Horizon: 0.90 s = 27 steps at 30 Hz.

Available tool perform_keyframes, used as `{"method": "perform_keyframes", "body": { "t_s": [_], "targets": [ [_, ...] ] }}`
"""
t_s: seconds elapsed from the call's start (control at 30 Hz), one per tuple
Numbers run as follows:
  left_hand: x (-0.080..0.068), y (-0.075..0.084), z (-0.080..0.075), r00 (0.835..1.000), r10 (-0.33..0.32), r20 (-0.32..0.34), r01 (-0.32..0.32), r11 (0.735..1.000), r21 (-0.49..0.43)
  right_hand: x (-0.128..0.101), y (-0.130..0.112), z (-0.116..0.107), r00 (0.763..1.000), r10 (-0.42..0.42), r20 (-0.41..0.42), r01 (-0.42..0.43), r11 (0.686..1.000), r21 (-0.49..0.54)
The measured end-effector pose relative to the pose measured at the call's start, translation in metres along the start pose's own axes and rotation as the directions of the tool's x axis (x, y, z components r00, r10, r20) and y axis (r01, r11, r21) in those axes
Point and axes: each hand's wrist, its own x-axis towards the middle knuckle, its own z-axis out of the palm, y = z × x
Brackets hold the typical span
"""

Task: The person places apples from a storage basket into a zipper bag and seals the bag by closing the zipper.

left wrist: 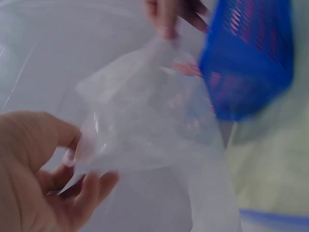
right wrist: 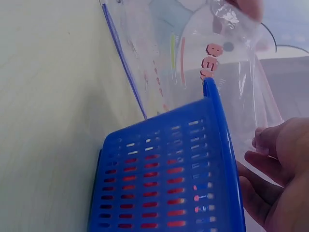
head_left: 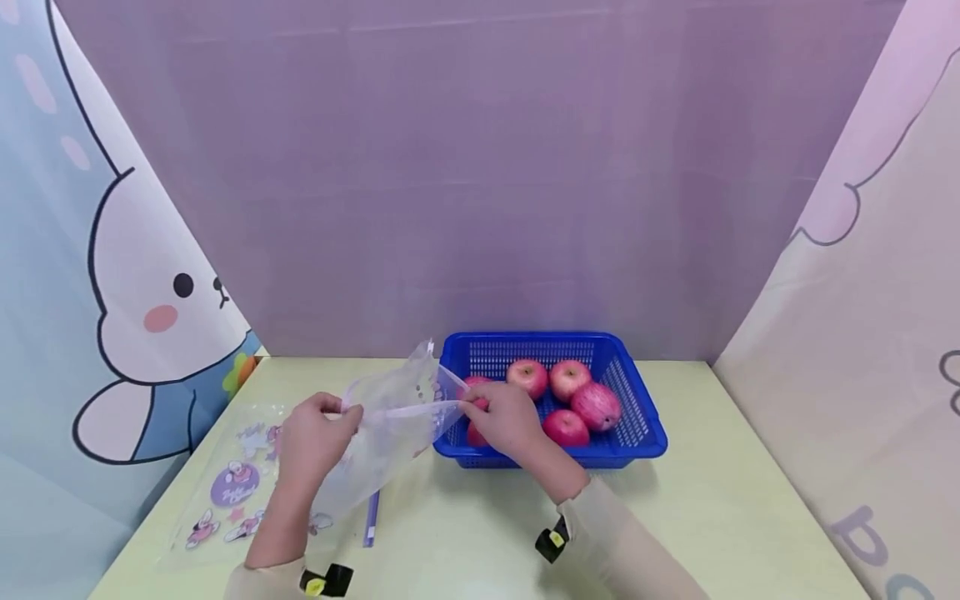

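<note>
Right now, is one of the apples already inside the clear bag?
No: in the head view the clear bag held open by both hands looks empty, and the apples all lie in the blue basket.

Pale green table [head_left: 712,500] with blue basket [head_left: 637,433], printed bags [head_left: 232,492].

Blue plastic basket [head_left: 637,417] placed on the pale green table [head_left: 735,517], several red apples [head_left: 567,379] kept inside it, printed clear bags [head_left: 232,487] laid flat at the left — cartoon stickers seen on them, purple backdrop [head_left: 480,167] behind, rabbit curtain [head_left: 142,317] at left.
</note>
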Motion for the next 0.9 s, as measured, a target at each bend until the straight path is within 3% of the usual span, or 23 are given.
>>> {"method": "perform_keyframes", "body": {
  "t_s": [0.07, 0.1, 0.17, 0.2, 0.23, 0.27, 0.3, 0.4, 0.43, 0.5, 0.53, 0.57, 0.6, 0.67, 0.73, 0.77, 0.83, 0.9],
  "targets": [
    [0.001, 0.0, -0.001, 0.993, -0.021, 0.112, 0.046, 0.974, -0.224, 0.002, 0.004, 0.0, 1.0, 0.03, 0.009, -0.03, 0.999, 0.034],
    [0.001, -0.001, -0.001, 0.985, -0.031, 0.167, 0.089, 0.933, -0.35, 0.002, 0.006, 0.001, 0.999, 0.047, 0.017, -0.048, 0.997, 0.053],
    [0.001, -0.003, -0.002, 0.969, -0.066, 0.239, 0.19, 0.816, -0.546, 0.002, 0.01, 0.003, 0.997, 0.073, 0.031, -0.075, 0.993, 0.091],
    [0.001, -0.004, -0.001, 0.969, -0.081, 0.235, 0.209, 0.774, -0.597, 0.002, 0.011, 0.003, 0.996, 0.087, 0.035, -0.09, 0.991, 0.101],
    [0.001, -0.004, -0.001, 0.973, -0.1, 0.21, 0.211, 0.757, -0.618, 0.002, 0.012, 0.004, 0.994, 0.099, 0.037, -0.103, 0.989, 0.11],
    [0.001, -0.004, 0.0, 0.981, -0.111, 0.161, 0.188, 0.757, -0.626, 0.002, 0.012, 0.004, 0.994, 0.101, 0.033, -0.104, 0.989, 0.106],
    [0.002, -0.004, 0.002, 0.987, -0.126, 0.096, 0.159, 0.783, -0.602, 0.002, 0.012, 0.004, 0.996, 0.089, 0.028, -0.092, 0.991, 0.094],
    [0.002, 0.003, 0.009, 0.988, -0.115, -0.102, 0.062, 0.905, -0.421, 0.004, 0.01, 0.005, 0.999, 0.047, 0.009, -0.048, 0.998, 0.04],
    [0.001, 0.005, 0.011, 0.986, -0.105, -0.129, 0.05, 0.926, -0.375, 0.005, 0.008, 0.005, 1.0, 0.029, 0.002, -0.029, 0.999, 0.025],
    [0.0, 0.009, 0.015, 0.991, -0.095, -0.096, 0.05, 0.919, -0.391, 0.007, 0.007, 0.005, 1.0, 0.003, -0.01, -0.003, 1.0, -0.004],
    [0.0, 0.01, 0.015, 0.994, -0.099, -0.041, 0.07, 0.89, -0.45, 0.007, 0.007, 0.006, 1.0, 0.007, -0.01, -0.007, 1.0, -0.003],
    [0.0, 0.011, 0.015, 0.994, -0.105, 0.023, 0.101, 0.844, -0.526, 0.008, 0.006, 0.005, 1.0, 0.014, -0.007, -0.014, 1.0, 0.003],
    [0.0, 0.011, 0.013, 0.99, -0.109, 0.091, 0.142, 0.781, -0.608, 0.009, 0.006, 0.005, 1.0, 0.027, -0.002, -0.027, 1.0, 0.014],
    [-0.001, 0.009, 0.009, 0.971, -0.102, 0.218, 0.233, 0.625, -0.745, 0.01, 0.008, 0.005, 0.998, 0.059, 0.01, -0.06, 0.997, 0.04],
    [-0.002, 0.004, 0.005, 0.947, -0.06, 0.316, 0.306, 0.474, -0.826, 0.01, 0.011, 0.006, 0.995, 0.099, 0.025, -0.1, 0.992, 0.08],
    [-0.003, 0.002, 0.003, 0.937, -0.026, 0.349, 0.327, 0.415, -0.849, 0.009, 0.012, 0.006, 0.993, 0.114, 0.026, -0.116, 0.988, 0.099],
    [-0.003, -0.003, 0.001, 0.918, 0.056, 0.392, 0.354, 0.331, -0.875, 0.009, 0.015, 0.006, 0.991, 0.129, 0.02, -0.131, 0.982, 0.137],
    [-0.003, -0.007, 0.001, 0.902, 0.131, 0.411, 0.367, 0.27, -0.89, 0.008, 0.017, 0.007, 0.99, 0.14, 0.018, -0.141, 0.975, 0.171]
  ]
}}
